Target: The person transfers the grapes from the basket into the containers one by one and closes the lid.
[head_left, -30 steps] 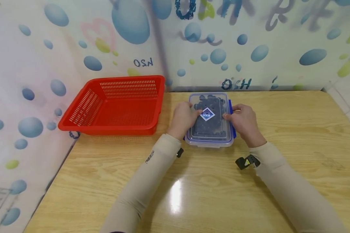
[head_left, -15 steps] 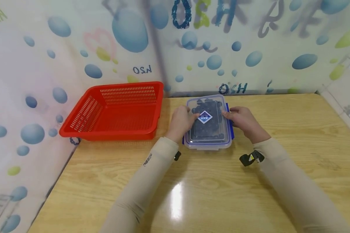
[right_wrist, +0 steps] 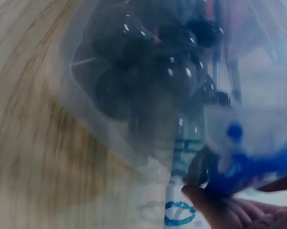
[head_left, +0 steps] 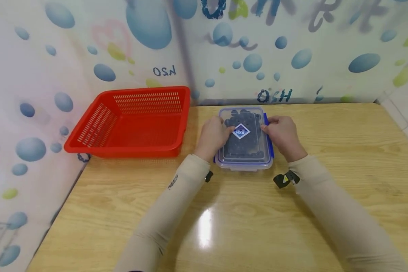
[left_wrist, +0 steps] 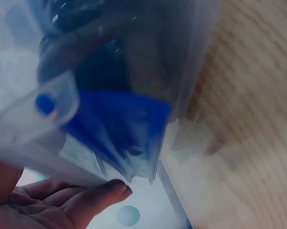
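A clear plastic food container (head_left: 243, 153) with a blue-edged lid lies flat on the table, a diamond label (head_left: 241, 131) on its top. Dark, round, glossy pieces (right_wrist: 157, 81) show through its walls. My left hand (head_left: 212, 138) grips its left side, thumb on the lid near the label; in the left wrist view its fingers lie by the lid's edge, below a blue clip (left_wrist: 119, 124). On the opposite side, my right hand (head_left: 283, 135) holds the far part of the edge, thumb on the lid. Its fingertips are at another blue clip (right_wrist: 248, 167), which juts outward.
A red slotted plastic basket (head_left: 122, 151) stands to the left of the container, at the back of the wooden table (head_left: 244, 223). Behind the table's far edge rises a wall covering (head_left: 204, 60) printed with blue drops. A strapped camera (head_left: 285, 179) hangs at the right wrist.
Along the container's right side, my right hand has moved slightly toward the far end. The container looked slightly turned half a second ago and sits squarer now. My left hand keeps its place.
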A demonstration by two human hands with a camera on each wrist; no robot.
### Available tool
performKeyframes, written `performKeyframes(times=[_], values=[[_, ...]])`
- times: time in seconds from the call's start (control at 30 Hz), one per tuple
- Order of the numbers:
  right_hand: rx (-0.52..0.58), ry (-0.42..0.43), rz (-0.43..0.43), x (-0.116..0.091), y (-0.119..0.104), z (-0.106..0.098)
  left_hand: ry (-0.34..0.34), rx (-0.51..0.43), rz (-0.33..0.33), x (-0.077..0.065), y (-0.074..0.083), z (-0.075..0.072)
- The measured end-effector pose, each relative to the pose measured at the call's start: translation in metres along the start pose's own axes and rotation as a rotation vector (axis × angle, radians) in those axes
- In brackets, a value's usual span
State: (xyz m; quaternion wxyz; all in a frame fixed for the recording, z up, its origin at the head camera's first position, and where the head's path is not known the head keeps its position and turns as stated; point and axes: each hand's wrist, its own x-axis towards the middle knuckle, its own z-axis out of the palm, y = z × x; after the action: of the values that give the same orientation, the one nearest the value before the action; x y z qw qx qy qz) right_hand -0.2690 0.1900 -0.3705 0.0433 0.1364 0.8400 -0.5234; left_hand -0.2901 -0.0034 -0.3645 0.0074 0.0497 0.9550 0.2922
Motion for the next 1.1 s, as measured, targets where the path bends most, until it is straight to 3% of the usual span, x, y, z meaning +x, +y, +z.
performKeyframes(times=[0.23, 0.4, 0.5, 0.67, 0.93, 1.1], values=[[-0.097, -0.035, -0.058, -0.005, 0.000, -0.002, 0.012, -0.014, 0.018, -0.002, -0.002, 0.002], [-0.153, -0.088, -0.104, -0.004, 0.006, -0.002, -0.015, -0.057, 0.000, -0.004, -0.007, 0.006], [-0.190, -0.100, -0.146, -0.006, 0.006, -0.001, 0.001, -0.092, -0.009, -0.006, -0.011, 0.007], [-0.210, -0.088, -0.212, -0.009, 0.004, -0.002, 0.060, -0.241, 0.002, -0.006, -0.017, 0.009], [-0.182, -0.086, -0.209, -0.008, 0.007, -0.004, 0.107, -0.509, -0.003, 0.000, -0.029, 0.013], [-0.177, -0.083, -0.203, -0.008, 0.007, -0.004, 0.061, -0.628, -0.066, 0.000, -0.031, 0.008]])
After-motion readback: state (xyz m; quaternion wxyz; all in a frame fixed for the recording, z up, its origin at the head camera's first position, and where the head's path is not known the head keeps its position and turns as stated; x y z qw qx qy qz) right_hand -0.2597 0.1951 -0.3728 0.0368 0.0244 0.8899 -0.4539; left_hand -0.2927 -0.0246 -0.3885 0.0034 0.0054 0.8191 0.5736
